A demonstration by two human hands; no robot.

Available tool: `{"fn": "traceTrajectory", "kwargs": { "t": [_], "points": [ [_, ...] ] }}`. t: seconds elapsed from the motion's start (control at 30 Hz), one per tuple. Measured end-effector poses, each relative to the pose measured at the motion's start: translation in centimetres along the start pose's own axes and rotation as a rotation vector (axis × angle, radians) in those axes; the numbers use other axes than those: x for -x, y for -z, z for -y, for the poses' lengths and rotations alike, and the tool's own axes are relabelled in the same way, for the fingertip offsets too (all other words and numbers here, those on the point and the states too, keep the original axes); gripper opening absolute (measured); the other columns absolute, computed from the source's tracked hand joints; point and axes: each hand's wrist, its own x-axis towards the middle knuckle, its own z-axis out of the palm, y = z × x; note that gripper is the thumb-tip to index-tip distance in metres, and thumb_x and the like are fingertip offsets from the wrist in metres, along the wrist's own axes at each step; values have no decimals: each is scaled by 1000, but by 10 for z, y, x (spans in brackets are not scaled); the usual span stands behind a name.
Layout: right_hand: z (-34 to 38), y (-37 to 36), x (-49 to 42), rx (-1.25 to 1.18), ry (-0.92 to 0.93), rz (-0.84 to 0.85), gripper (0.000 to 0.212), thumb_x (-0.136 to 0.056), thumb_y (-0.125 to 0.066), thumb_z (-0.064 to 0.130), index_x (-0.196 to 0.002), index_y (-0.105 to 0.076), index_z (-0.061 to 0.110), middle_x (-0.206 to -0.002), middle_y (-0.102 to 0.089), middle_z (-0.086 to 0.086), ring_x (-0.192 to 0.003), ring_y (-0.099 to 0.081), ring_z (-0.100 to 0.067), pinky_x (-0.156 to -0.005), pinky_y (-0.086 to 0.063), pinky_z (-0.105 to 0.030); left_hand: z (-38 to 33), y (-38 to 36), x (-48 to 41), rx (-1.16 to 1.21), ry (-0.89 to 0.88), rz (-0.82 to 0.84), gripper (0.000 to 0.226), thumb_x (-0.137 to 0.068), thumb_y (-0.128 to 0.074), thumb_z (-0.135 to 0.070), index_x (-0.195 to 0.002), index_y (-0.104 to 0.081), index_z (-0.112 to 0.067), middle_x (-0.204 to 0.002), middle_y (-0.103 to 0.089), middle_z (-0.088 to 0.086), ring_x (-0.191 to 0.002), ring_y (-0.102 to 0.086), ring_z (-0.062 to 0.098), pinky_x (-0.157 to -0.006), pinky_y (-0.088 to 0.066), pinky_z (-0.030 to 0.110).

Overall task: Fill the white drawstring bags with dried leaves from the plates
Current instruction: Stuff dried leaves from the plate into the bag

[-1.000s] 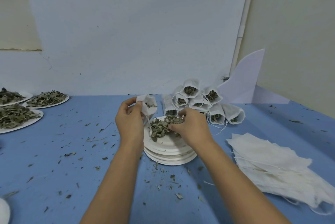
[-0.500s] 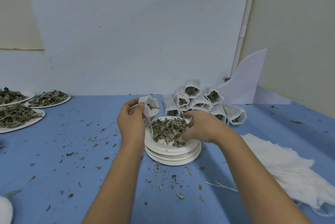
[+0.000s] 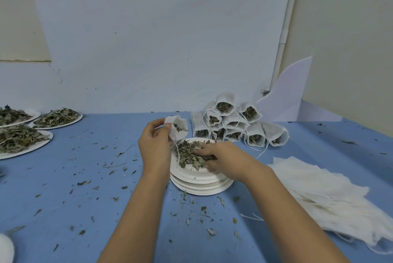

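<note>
Reaches further in over the plate stack than half a second ago: right grip, now down in the dried leaves, with fingers and thumb curled round a bunch of them. Stays up at the back left edge of the plates as before: left grip, pinching the white bag by its rim. Shows an open mouth on that bag, a few leaves inside and a string hanging down to the top plate. Just behind the plates, leaning in a heap with mouths facing out: filled bags. Off to the right, lying flat in a loose pile: empty bags. Far left on the blue desk: three plates heaped with more leaves. All over the desk: little leaf crumbs. Behind the filled bags, standing up: white board.
</note>
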Motion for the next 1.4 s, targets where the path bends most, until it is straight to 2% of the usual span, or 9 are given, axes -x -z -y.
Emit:
{"fn": "traceTrajectory", "kwargs": {
  "t": [0.1,0.2,0.47,0.53,0.7,0.8,1.13,1.27,1.4],
  "points": [
    [-1,-6,-4,58,2,-123,50,-89,-52,0,-131,-57,27,-118,-67,-7,-75,-64,-16,-69,-54,-28,0,-1,-1,-3,-7,-2,16,-93,-58,-10,-86,-61,-23,-74,-58,-6,-64,-55,6,-53,-49,11],
    [-3,-12,-7,68,12,-207,43,-90,-53,1,-125,-62,24,-105,-71,-7,-48,-44,-2,-43,-34,-9,1,-1,-1,-21,-38,1,16,-93,-58,-10,-86,-61,-24,-76,-60,-6,-63,-55,5,-52,-48,10],
    [-7,0,-5,-535,-173,-606,24,-83,-68,5,-105,-73,12,-99,-73,-2,-75,-63,-4,-68,-49,-6,4,-2,0,-54,-34,29,16,-93,-58,-11,-86,-61,-25,-86,-63,-5,-78,-61,5,-53,-47,6],
    [-6,5,-2,-871,-200,-580,23,-81,-70,1,-102,-73,11,-96,-74,-5,-81,-69,-9,-78,-56,-23,6,-2,0,-76,-16,44,11,-93,-58,-11,-91,-62,-21,-87,-63,-6,-79,-61,4,-55,-48,7],
    [1,9,1,-1453,-115,-384,25,-83,-62,-9,-103,-68,3,-81,-74,0,-73,-70,-7,-62,-54,-18,6,-5,3,-151,2,118,11,-94,-57,-14,-103,-64,-16,-94,-66,0,-88,-64,13,-80,-54,26],
    [3,5,1,-1358,-31,-330,26,-84,-62,-7,-101,-71,10,-90,-75,-3,-85,-71,-13,-70,-56,-20,4,-7,6,-154,13,164,10,-93,-58,-14,-100,-65,-17,-96,-67,2,-92,-65,16,-84,-54,30],
    [10,-7,-6,-855,-112,-555,26,-82,-62,-1,-95,-76,16,-79,-74,-3,-65,-63,-13,-63,-51,-31,3,-13,18,-136,73,447,18,-89,-54,-4,-88,-65,-18,-77,-66,-1,-75,-60,13,-75,-51,29],
    [14,-7,-4,-676,-122,-593,28,-77,-54,-5,-81,-74,15,-70,-70,-2,-64,-60,-16,-62,-49,-33,4,-14,20,-201,10,549,12,-88,-64,-12,-95,-56,-18,-62,-61,-11,-56,-57,-3,-53,-45,11],
    [20,-11,-5,-601,-142,-595,25,-83,-58,1,-102,-66,16,-95,-70,-1,-83,-63,-13,-69,-51,-23,8,-12,19,-238,-14,506,20,-85,-68,-10,-94,-55,-22,-66,-63,-8,-51,-57,-6,-48,-43,9]
  ]
}}
